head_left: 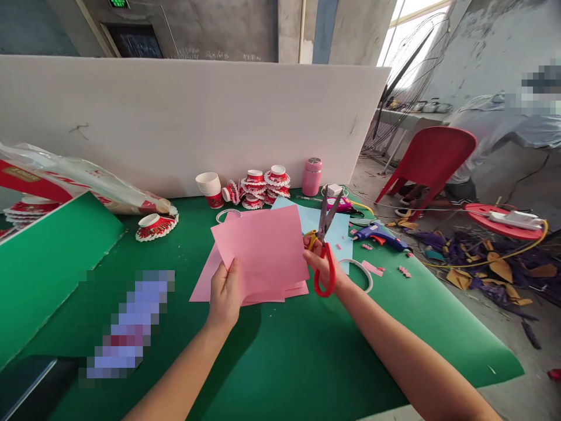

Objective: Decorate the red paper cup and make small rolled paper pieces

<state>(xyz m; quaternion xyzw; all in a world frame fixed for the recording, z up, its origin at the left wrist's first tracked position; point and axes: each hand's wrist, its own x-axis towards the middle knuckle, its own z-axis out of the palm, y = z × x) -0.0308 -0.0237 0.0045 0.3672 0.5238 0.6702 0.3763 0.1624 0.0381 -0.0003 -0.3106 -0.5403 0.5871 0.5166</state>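
My left hand [225, 295] pinches a pink paper sheet [267, 245] by its lower left side, with the thumb on top. The sheet is raised over other pink sheets [202, 286] on the table. My right hand [322, 262] grips scissors [325, 222] with a red and a yellow handle. Their blades point up and stand slightly apart, just right of the sheet. The fingers of that hand are close to the sheet's right edge; whether they touch it I cannot tell. Behind the hands lies a light blue sheet [340, 234], partly covered.
On the green table [272, 362] stand paper cups [209, 187], red-and-white frilled cups [254, 187] and a pink bottle [312, 177]. A blue glue gun [381, 235], tape roll [368, 275] and pink scraps lie right. A green board [56, 263] leans left. A person sits beyond a red chair [432, 161].
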